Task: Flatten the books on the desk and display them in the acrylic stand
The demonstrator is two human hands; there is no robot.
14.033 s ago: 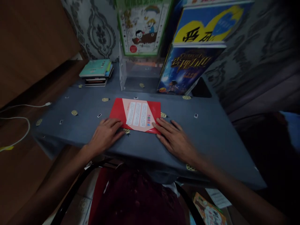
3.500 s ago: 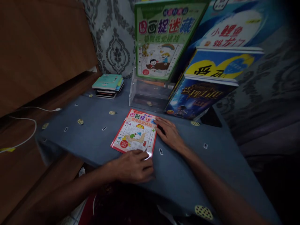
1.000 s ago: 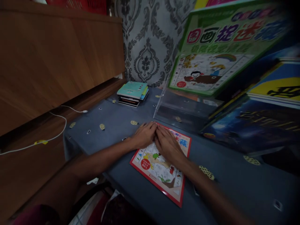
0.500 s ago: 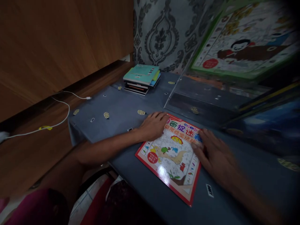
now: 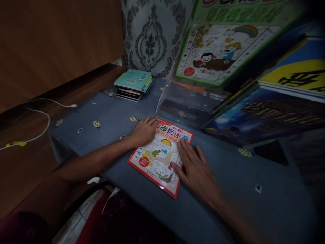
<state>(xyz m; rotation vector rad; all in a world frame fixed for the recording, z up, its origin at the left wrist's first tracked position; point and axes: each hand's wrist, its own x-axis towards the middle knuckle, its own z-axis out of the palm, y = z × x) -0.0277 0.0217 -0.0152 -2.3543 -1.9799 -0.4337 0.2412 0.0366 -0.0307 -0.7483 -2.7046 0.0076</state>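
A red-bordered children's picture book (image 5: 162, 156) lies closed and face up on the grey-blue tablecloth, its cover crowded with drawings and coloured lettering. My left hand (image 5: 146, 131) rests at the book's upper left edge, fingers stretched out and lying flat. Over the right side of the cover lies my right hand (image 5: 194, 164), fingers extended and thumb apart. Neither hand is wrapped round anything. Part of the cover's right side is hidden under my right hand.
A stack of books (image 5: 133, 81) sits at the table's back left. A clear acrylic stand (image 5: 165, 89) holds a green picture book (image 5: 208, 57). Beside it lean blue and yellow books (image 5: 269, 105). A white cable (image 5: 47, 123) runs along the wooden surface at left.
My view has turned to the right, bringing more of the upright books into sight. My right hand has shifted down along the book's right side. My left hand keeps its place on the book.
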